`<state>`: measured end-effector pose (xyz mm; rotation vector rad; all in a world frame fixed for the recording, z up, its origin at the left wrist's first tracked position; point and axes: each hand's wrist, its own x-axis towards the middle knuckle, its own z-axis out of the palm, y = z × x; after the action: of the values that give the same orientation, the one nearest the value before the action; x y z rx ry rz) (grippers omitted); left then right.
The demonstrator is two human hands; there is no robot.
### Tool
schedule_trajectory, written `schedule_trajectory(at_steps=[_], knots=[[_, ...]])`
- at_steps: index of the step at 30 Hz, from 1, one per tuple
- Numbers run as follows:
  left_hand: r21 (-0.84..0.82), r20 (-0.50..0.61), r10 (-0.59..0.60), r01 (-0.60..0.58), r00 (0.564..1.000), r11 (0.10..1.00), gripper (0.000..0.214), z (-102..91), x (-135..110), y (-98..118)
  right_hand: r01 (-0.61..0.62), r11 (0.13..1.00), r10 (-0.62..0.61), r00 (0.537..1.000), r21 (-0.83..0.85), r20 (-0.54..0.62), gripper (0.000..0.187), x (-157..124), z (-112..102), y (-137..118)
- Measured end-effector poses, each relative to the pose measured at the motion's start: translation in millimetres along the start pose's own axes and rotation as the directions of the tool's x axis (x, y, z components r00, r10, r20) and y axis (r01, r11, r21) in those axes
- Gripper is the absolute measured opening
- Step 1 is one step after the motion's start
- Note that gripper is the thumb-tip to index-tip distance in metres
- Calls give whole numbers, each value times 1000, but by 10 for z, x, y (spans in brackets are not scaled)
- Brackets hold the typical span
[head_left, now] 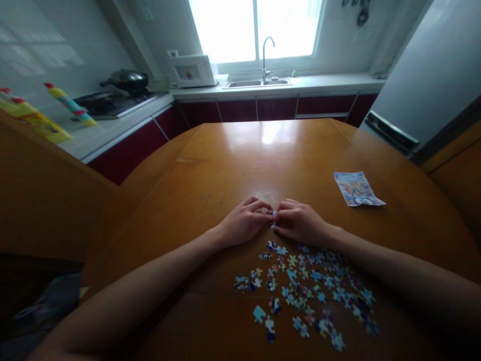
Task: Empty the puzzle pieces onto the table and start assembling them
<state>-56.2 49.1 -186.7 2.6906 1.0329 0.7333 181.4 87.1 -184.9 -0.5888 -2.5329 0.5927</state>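
Observation:
Both hands meet over small jigsaw puzzle pieces (273, 218) on the wooden table. My left hand (246, 220) has its thumb and fingers closed on the left side of these pieces. From the right, my right hand (300, 220) pinches them with curled fingers. The fingertips hide part of the pieces, so how they join cannot be made out. Many loose puzzle pieces (300, 291) are spread on the table just below the hands, mostly blue, white and yellowish. A printed picture sheet (358, 189) lies to the right, beyond my right hand.
The brown table (225, 160) reaches toward a counter with a sink (259, 83), a tap (264, 57) and a white microwave (193, 70). At left are a stove with a lidded wok (128, 80) and cleaner bottles (71, 104). A fridge (428, 75) stands at right.

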Motion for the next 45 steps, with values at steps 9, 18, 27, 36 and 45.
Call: schedule_trajectory(at_steps=[9, 18, 27, 36, 45], knots=[[-53, -5, -20, 19, 1000, 998, 26, 21, 9, -8, -86, 996, 85, 994, -8, -65, 10, 4, 112, -18], [-82, -10, -27, 26, 1000, 996, 26, 34, 9, -32, 82, 981, -85, 996, -175, -6, 21, 18, 56, -19], [-89, -3, -34, 34, 999, 995, 22, 34, 27, -48, 227, 922, -231, 973, -314, 25, 28, 38, 38, 69], [-90, -5, -39, 38, 999, 995, 21, 18, 40, -51, 371, 837, -385, 922, -402, 48, 22, 58, 52, 85], [23, 3, 46, -46, 999, 999, 30, -19, 36, -47, 282, 926, -281, 959, -252, 43, 17, 60, 3, 79]])
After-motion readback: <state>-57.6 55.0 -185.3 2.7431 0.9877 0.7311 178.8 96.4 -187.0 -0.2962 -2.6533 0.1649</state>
